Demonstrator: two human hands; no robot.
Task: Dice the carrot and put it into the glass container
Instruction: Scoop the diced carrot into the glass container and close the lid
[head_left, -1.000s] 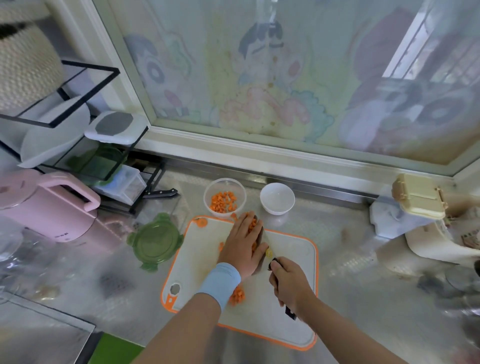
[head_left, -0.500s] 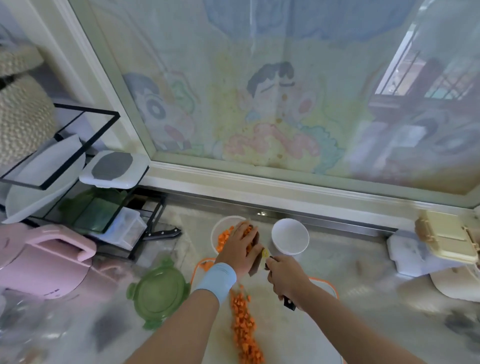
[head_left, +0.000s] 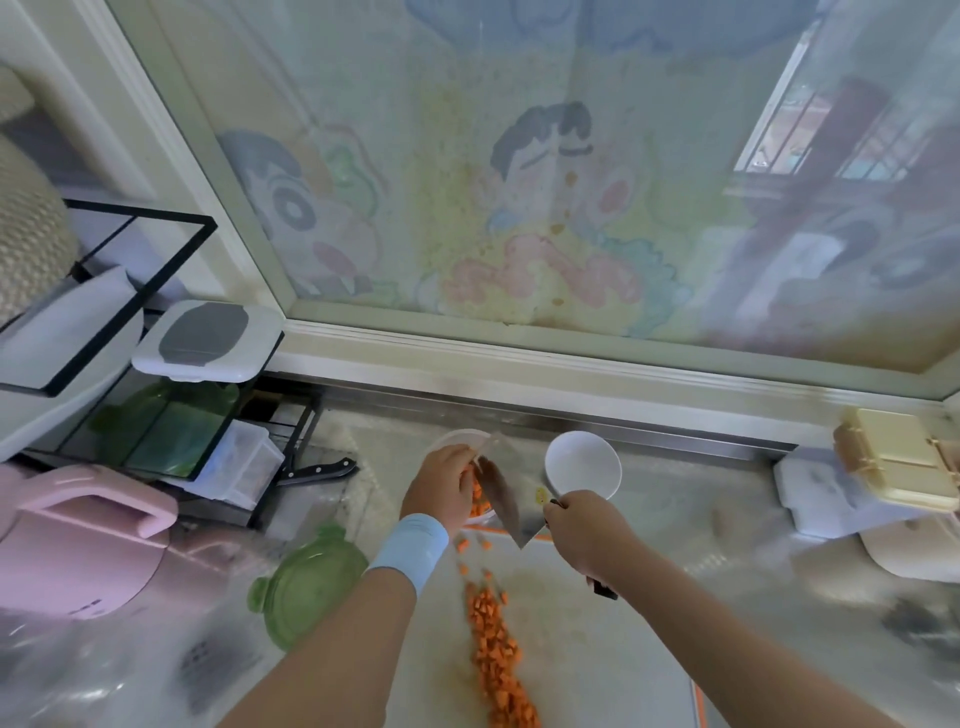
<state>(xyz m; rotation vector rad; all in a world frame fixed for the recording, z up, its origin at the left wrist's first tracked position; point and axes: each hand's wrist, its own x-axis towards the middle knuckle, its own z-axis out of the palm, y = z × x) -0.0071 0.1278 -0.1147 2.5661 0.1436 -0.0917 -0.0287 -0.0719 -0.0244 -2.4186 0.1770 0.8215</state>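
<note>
Just beyond the left hand (head_left: 441, 486), finger pose unclear, the glass container (head_left: 457, 435) is sitting under the knife (head_left: 511, 501) the right hand (head_left: 584, 530) is gripping.

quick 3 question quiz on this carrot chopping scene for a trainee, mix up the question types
1. True or false: carrot dice lie on the cutting board.
2. Which hand grips the knife? A) left hand B) right hand
3. Fill in: the green lid lies to the ___ of the cutting board.
Key: 1 true; 2 B; 3 left.
</note>
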